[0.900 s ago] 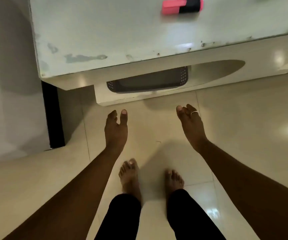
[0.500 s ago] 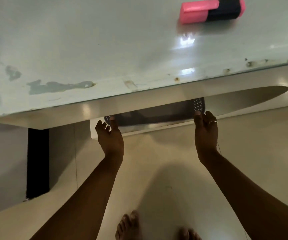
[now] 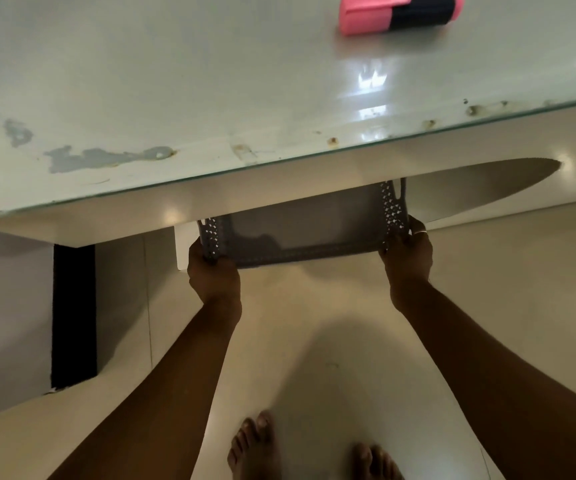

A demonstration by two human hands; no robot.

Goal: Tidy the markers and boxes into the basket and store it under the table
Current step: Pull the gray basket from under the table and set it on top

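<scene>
A grey perforated plastic basket pokes out from under the front edge of the white glass-topped table; most of it is hidden beneath the top. My left hand grips its near left corner and my right hand, with a ring on one finger, grips its near right corner. What I can see of the basket's inside looks bare. A pink and black marker lies on the tabletop at the far right.
A black table leg stands at the left by the wall. A white block sits under the table beside the basket. My bare feet stand on the glossy cream floor tiles.
Both hands reached forward from open in mid-air to the basket's near corners and closed on them. The basket now sticks further out from under the table. The view moved closer to the table.
</scene>
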